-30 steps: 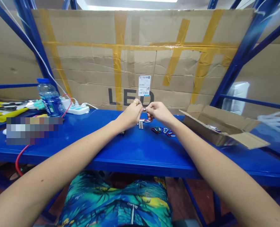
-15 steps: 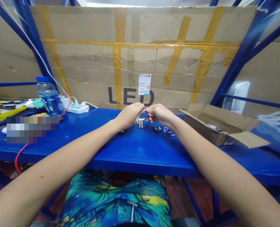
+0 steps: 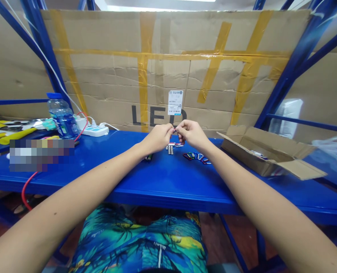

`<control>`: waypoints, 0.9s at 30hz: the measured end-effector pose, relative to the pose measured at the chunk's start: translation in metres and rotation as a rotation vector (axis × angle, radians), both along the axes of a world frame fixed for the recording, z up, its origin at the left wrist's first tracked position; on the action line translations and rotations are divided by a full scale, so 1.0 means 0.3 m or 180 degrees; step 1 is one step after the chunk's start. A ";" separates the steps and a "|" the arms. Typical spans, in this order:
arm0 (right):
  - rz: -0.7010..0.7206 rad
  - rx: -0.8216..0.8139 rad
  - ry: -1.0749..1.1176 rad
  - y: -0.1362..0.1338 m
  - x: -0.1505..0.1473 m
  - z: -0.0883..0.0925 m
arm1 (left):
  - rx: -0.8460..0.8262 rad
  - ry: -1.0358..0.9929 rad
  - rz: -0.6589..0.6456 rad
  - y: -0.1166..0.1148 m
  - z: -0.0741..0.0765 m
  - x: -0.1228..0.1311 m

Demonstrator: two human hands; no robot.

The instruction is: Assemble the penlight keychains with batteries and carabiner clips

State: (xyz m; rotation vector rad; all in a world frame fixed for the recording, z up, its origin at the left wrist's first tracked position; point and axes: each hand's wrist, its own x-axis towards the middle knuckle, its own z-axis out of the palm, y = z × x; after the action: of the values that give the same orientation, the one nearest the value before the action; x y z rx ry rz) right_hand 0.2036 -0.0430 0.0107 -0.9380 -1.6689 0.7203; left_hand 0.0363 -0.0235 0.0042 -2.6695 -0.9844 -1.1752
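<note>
Pinching one tiny piece [image 3: 174, 129] between both hands' fingertips looks like the step in hand. The left hand [image 3: 160, 136] and the right hand [image 3: 193, 133] seem to grip it from either side, over the blue table [image 3: 168, 185]. It is too small to tell what it is. Small silver bits [image 3: 170, 150] sit in rows near the hands, and colored carabiners [image 3: 197, 156] lie to their right. The next move calls for a snug hold and slow, careful fingers, I think.
</note>
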 end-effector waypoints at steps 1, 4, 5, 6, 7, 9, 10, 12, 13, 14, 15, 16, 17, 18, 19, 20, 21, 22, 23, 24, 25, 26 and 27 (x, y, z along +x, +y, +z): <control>-0.0008 -0.0020 -0.0018 0.000 0.000 -0.002 | 0.0012 0.0040 0.0012 0.003 -0.001 -0.001; 0.0022 -0.0157 0.0000 -0.004 -0.002 -0.008 | 0.0146 0.0108 0.0063 0.012 -0.008 -0.007; 0.0041 -0.0217 0.0026 -0.006 -0.003 -0.010 | 0.0196 0.0140 0.0083 0.015 -0.011 -0.009; 0.0062 -0.0275 0.0054 -0.007 -0.004 -0.011 | 0.0243 0.0175 0.0097 0.018 -0.015 -0.011; 0.0079 -0.0332 0.0080 -0.007 -0.004 -0.012 | 0.0293 0.0205 0.0105 0.019 -0.017 -0.012; 0.0115 -0.0443 0.0121 -0.007 -0.005 -0.014 | 0.0389 0.0254 0.0102 0.020 -0.022 -0.013; 0.0138 -0.0502 0.0138 -0.007 -0.004 -0.015 | 0.0428 0.0276 0.0094 0.020 -0.024 -0.013; 0.0187 -0.0631 0.0163 -0.007 -0.003 -0.017 | 0.0481 0.0329 0.0084 0.019 -0.027 -0.013; 0.0210 -0.0696 0.0171 -0.006 -0.002 -0.018 | 0.0494 0.0361 0.0085 0.018 -0.028 -0.013; 0.0228 -0.0756 0.0177 -0.006 0.000 -0.018 | 0.0500 0.0394 0.0088 0.018 -0.029 -0.014; 0.0239 -0.0805 0.0182 -0.006 0.001 -0.018 | 0.0502 0.0422 0.0093 0.019 -0.029 -0.014; 0.0242 -0.0839 0.0182 -0.005 0.003 -0.018 | 0.0498 0.0446 0.0094 0.021 -0.029 -0.015; 0.0234 -0.0850 0.0179 -0.004 0.004 -0.017 | 0.0484 0.0459 0.0094 0.024 -0.029 -0.016; 0.0215 -0.0833 0.0169 -0.002 0.005 -0.016 | 0.0453 0.0459 0.0089 0.028 -0.028 -0.017; 0.0180 -0.0792 0.0142 0.000 0.006 -0.015 | 0.0403 0.0440 0.0077 0.032 -0.027 -0.019; 0.0133 -0.0735 0.0096 0.002 0.006 -0.013 | 0.0335 0.0400 0.0050 0.037 -0.026 -0.022; 0.0075 -0.0664 0.0032 0.004 0.006 -0.011 | 0.0256 0.0342 0.0002 0.042 -0.025 -0.025; 0.0018 -0.0588 -0.0048 0.006 0.004 -0.009 | 0.0174 0.0273 -0.0068 0.046 -0.024 -0.028; -0.0027 -0.0513 -0.0132 0.007 0.003 -0.007 | 0.0090 0.0198 -0.0156 0.049 -0.023 -0.030; -0.0055 -0.0446 -0.0199 0.008 0.001 -0.006 | 0.0005 0.0116 -0.0251 0.051 -0.023 -0.033; -0.0062 -0.0390 -0.0231 0.008 -0.001 -0.006 | -0.0084 0.0022 -0.0334 0.051 -0.023 -0.034; -0.0042 -0.0346 -0.0220 0.008 -0.002 -0.006 | -0.0180 -0.0088 -0.0397 0.051 -0.024 -0.034; -0.0005 -0.0314 -0.0163 0.008 -0.002 -0.007 | -0.0280 -0.0218 -0.0439 0.050 -0.026 -0.033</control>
State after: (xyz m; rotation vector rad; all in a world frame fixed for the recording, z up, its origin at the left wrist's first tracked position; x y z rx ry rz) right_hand 0.2029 -0.0405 0.0085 -1.0346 -1.6896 0.7894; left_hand 0.0265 -0.0085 -0.0035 -2.8241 -0.8937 -1.2859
